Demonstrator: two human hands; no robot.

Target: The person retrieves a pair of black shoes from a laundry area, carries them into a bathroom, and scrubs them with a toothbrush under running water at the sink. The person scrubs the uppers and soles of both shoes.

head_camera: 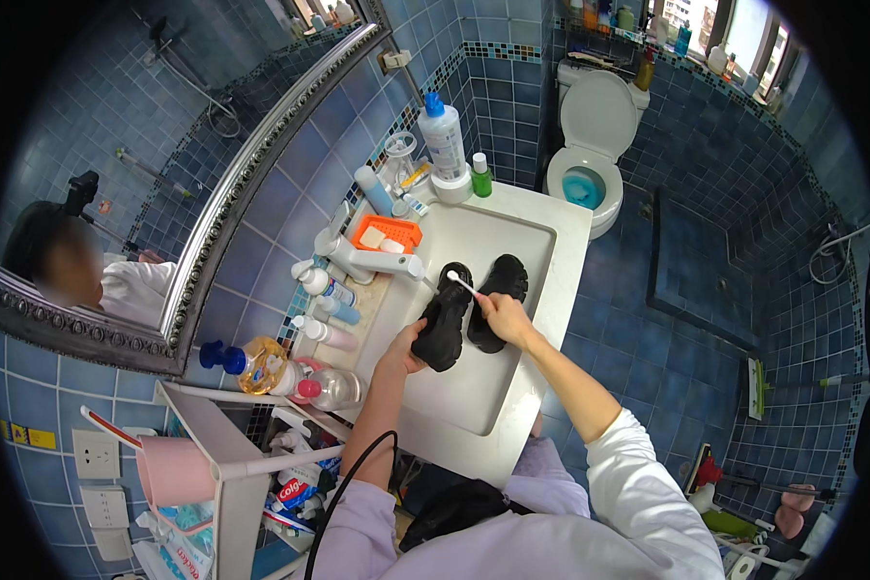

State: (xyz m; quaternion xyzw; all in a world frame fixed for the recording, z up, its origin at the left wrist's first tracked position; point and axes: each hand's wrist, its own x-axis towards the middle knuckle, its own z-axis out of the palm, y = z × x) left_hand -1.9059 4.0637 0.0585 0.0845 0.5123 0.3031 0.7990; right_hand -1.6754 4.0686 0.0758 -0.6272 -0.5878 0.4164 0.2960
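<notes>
My left hand (406, 348) grips a black shoe (442, 333) by its heel end, over the white sink basin (464, 402). In my right hand (506, 320) is a small brush (464, 281) with a white head and a pinkish handle. Its head touches or hovers just above the opening of that shoe; I cannot tell which. Partly beneath my right hand, a second black shoe (509, 275) lies in the basin. The white faucet (377, 257) reaches over the basin from the left, its spout end close to the held shoe.
An orange soap basket (399, 230) sits behind the faucet. Pump bottles (326, 283) line the wall side, and a large bottle (446, 141) and a green bottle (481, 177) stand at the far corner. A white shelf rack (239, 464) is at left, a toilet (598, 123) beyond.
</notes>
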